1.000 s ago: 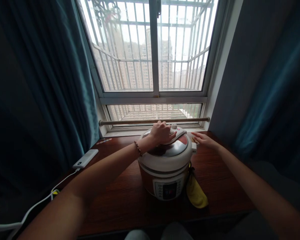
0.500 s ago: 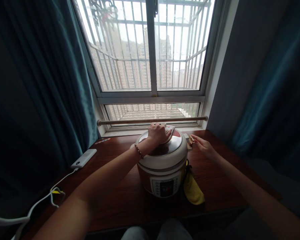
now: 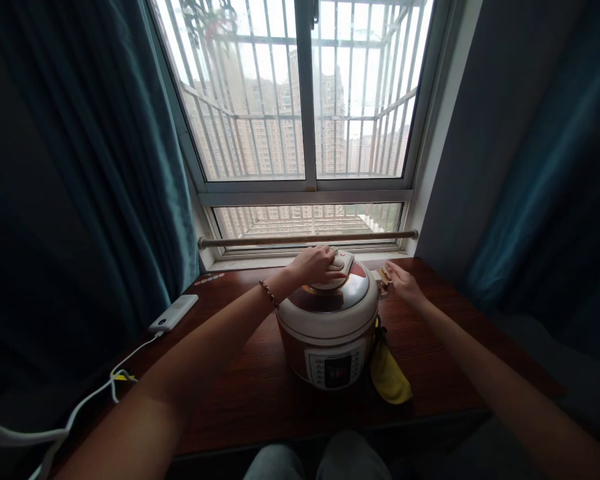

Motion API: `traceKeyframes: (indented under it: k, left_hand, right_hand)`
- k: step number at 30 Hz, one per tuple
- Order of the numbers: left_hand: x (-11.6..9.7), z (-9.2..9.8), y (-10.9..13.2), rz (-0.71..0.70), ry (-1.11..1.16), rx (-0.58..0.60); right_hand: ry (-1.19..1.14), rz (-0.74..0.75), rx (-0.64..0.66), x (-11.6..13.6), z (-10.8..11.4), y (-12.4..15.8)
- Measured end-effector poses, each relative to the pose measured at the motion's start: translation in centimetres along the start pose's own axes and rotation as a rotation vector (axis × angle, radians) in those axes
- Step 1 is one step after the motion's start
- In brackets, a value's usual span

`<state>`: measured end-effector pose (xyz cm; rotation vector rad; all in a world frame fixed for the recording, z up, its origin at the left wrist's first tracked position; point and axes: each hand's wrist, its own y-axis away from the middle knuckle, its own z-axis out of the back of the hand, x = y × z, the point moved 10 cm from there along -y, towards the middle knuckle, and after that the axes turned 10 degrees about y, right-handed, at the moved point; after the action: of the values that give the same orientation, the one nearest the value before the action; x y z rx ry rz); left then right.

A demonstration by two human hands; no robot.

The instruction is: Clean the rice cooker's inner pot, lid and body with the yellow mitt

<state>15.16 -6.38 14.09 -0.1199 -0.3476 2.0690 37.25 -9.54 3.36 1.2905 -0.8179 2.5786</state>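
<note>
A white and brown electric pressure cooker (image 3: 331, 330) stands on the dark wooden table (image 3: 240, 387) before the window. My left hand (image 3: 314, 264) is closed over the handle on the cooker's lid (image 3: 330, 303). My right hand (image 3: 400, 280) rests against the right side handle of the cooker, fingers curled at it; what they grip is too small to name. A yellow cloth (image 3: 389, 377) lies beside the cooker's right foot.
A white power bank (image 3: 173, 313) with a white cable (image 3: 80, 410) lies at the table's left. A wooden rod (image 3: 307, 238) spans the window sill behind the cooker. Teal curtains (image 3: 80, 173) hang on both sides. My knees show below the table's front edge.
My right hand went from flat on the table to curled at the cooker's right side handle. The left hand stays on the lid handle. The view shifted slightly.
</note>
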Motion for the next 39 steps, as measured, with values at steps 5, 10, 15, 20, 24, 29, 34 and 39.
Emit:
traceKeyframes:
  k: [5,10,15,20,24,29,34,39]
  left_hand:
    - [0.3,-0.3,0.0,0.056,0.013,-0.055]
    - [0.5,-0.9,0.0,0.179,-0.009,-0.132]
    - [0.8,-1.0,-0.2,0.292,-0.018,-0.171]
    - [1.0,-0.8,-0.2,0.382,-0.015,-0.203]
    - [0.7,-0.5,0.1,0.363,0.014,-0.219]
    - [1.2,0.4,2.5,0.232,0.155,-0.289]
    - [9.7,-0.5,10.2,0.436,0.651,-0.625]
    - [16.3,-6.3,15.6,0.681,0.81,-0.64]
  right_hand:
    - [-0.176,-0.118,0.005,-3.0,-1.8,-0.7]
    - [-0.361,-0.153,0.012,-3.1,-2.9,0.1]
    - [-0.469,-0.186,-0.007,-3.2,-2.9,0.4]
    - [-0.515,-0.194,-0.054,-3.3,-2.7,0.4]
    - [-0.498,-0.182,-0.066,-3.1,-2.7,0.4]
    - [-0.371,-0.123,-0.017,-1.6,-3.0,0.2]
    - [-0.174,-0.031,-0.01,0.6,-3.2,0.2]
    - [-0.031,-0.001,0.003,1.4,-3.4,0.8]
